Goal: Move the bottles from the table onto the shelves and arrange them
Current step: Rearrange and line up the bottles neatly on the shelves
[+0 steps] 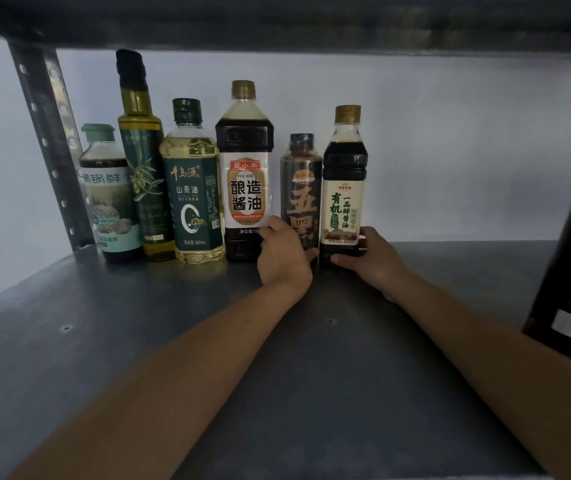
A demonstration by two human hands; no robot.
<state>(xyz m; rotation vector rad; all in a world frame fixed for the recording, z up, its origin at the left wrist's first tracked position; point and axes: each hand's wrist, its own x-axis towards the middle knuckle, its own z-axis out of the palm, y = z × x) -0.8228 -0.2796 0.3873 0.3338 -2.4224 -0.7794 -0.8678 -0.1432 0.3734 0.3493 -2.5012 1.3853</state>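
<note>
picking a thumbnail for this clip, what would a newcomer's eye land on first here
First the row of six bottles along the back of the grey shelf, with the tall olive oil bottle highest, near the left end. Then the two bare forearms across the shelf: the left hand grips the black-labelled bottle low down, and the right hand grips the cream-labelled soy sauce bottle at the row's right end.

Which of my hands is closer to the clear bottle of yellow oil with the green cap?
Left. The left hand grips the dark brown bottle two places right of the yellow oil bottle; the right hand holds the small gold-capped soy bottle further right.
</note>
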